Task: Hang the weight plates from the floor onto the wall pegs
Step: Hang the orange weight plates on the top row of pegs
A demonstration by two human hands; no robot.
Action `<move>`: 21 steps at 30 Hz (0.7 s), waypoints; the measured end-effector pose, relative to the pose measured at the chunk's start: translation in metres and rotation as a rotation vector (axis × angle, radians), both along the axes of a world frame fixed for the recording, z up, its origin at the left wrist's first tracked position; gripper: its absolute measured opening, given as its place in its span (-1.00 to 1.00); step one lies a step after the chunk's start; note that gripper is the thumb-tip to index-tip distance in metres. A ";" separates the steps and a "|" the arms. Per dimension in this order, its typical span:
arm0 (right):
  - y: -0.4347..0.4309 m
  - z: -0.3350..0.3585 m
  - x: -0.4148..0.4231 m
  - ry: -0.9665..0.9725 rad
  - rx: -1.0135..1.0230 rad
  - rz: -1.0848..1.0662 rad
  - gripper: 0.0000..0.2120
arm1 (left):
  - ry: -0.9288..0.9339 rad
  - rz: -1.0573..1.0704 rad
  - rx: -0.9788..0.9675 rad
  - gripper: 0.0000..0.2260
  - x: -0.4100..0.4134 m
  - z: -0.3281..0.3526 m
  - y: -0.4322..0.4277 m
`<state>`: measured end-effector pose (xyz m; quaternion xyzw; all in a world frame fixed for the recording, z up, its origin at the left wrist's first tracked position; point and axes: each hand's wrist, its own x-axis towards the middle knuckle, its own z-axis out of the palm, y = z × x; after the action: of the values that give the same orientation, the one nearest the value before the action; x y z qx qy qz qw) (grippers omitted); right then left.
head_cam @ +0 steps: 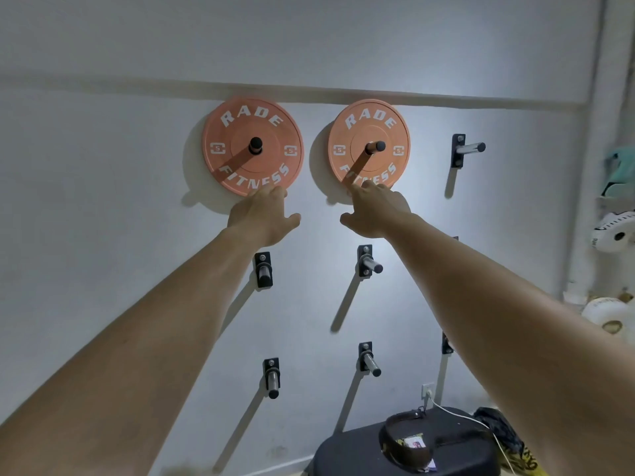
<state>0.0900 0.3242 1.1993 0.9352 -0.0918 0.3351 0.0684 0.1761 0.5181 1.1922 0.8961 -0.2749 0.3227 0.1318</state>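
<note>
Orange plates, two of them, hang on the top pegs of the wall (103, 166) — the left plate (252, 146) directly above the left hand (263, 218), the right plate (369, 146) directly above the right hand (376, 211). Both hands are spread open, gripping nothing, fingertips touching each plate's lower rim. Five empty pegs show clearly — one (470, 147) right of the right hand, four below the hands. Below them, a black case (343, 455) holds sunglasses (407, 444) on its lid.

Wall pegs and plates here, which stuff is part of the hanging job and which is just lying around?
Part of the job: left orange plate, right orange plate, empty pegs such as the top right peg, left hand, right hand.

Lying about: black case, white cable.
</note>
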 end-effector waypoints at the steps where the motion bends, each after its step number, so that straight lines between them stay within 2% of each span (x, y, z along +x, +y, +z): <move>1: 0.004 -0.002 -0.012 -0.001 0.005 -0.004 -0.53 | -0.002 -0.007 -0.004 -0.47 -0.012 -0.002 0.004; 6: 0.025 -0.017 -0.061 0.006 0.038 -0.002 -0.57 | 0.031 -0.036 0.002 -0.47 -0.054 -0.021 0.021; 10: 0.037 -0.051 -0.093 0.114 0.108 -0.057 -0.53 | 0.072 -0.054 0.025 -0.46 -0.086 -0.053 0.023; 14: 0.044 -0.093 -0.118 0.193 0.138 -0.053 -0.66 | 0.132 -0.070 0.047 -0.46 -0.113 -0.088 0.022; 21: 0.022 -0.182 -0.154 0.313 0.192 -0.113 -0.48 | 0.268 -0.108 0.135 -0.45 -0.150 -0.171 -0.006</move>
<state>-0.0641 0.3464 1.0173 0.9715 -0.1637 0.1708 0.0111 0.0257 0.5122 1.0214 0.9219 -0.3237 0.1735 0.1237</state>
